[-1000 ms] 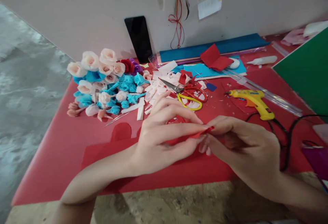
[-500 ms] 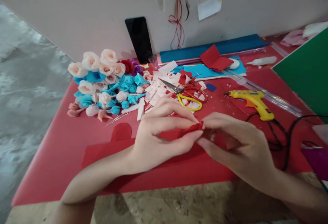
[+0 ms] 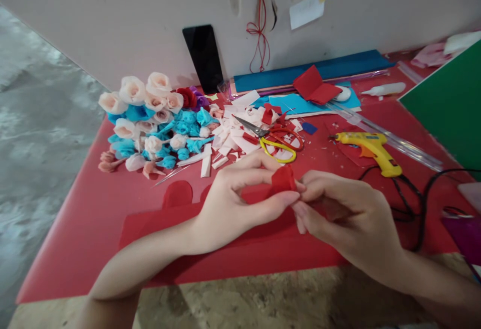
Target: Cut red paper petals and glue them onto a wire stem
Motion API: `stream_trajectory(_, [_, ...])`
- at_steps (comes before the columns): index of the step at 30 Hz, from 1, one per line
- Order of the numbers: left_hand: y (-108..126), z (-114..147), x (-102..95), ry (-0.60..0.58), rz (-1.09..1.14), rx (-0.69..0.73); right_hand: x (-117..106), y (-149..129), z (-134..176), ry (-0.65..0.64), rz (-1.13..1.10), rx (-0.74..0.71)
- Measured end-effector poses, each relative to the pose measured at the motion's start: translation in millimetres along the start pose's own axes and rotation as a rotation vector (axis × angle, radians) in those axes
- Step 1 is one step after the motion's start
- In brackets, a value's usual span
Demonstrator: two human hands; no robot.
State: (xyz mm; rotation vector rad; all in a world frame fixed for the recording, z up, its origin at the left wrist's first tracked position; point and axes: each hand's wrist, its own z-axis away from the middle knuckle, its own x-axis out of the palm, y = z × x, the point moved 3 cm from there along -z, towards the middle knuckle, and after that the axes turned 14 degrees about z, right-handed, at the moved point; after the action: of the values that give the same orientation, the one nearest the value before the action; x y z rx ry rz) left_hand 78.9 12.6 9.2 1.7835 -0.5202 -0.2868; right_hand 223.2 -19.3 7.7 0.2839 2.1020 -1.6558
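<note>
A small red crepe paper petal (image 3: 283, 178) is pinched between the thumb and fingers of my left hand (image 3: 240, 198), its upper edge curled. Close against it on the right, the fingertips of my right hand (image 3: 345, 213) are pressed together at the petal's lower right edge. Beneath both hands lies a flat red paper sheet (image 3: 158, 226). Just behind the sheet rests a rounded red petal piece (image 3: 178, 194), with part of another showing beside my left hand. Scissors (image 3: 278, 149) with yellow and orange handles lie beyond my fingers.
Paper flowers (image 3: 154, 123) in peach, blue and white crowd the left back. Paper scraps (image 3: 236, 131) surround the scissors. A yellow glue gun (image 3: 370, 148) with a black cord lies at right, near clear sticks (image 3: 398, 141). A black phone (image 3: 205, 58) leans on the wall; a green board (image 3: 451, 103) stands right.
The red petal has turned more upright and shows more of its face. My right fingertips have shifted slightly downward, and my left hand has moved a little.
</note>
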Motion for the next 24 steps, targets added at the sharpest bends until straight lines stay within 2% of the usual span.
stream_trajectory(10, [2.9, -1.0, -2.2, 0.013, 0.015, -0.007, -1.7, 1.8, -2.7, 0.015, -0.014, 0.02])
stream_trajectory(15, [-1.6, -3.7, -4.3, -0.06, 0.039, -0.025, 0.5, 4.0, -2.8, 0.011, -0.048, 0.053])
stream_trajectory(20, [-3.0, -5.5, -4.6, -0.077, 0.049, -0.024, 1.8, 8.9, -3.8, 0.011, -0.208, 0.115])
stream_trajectory(24, [-5.1, -4.7, -3.2, -0.044, 0.062, -0.072, 2.4, 12.8, -3.9, -0.051, -0.253, 0.119])
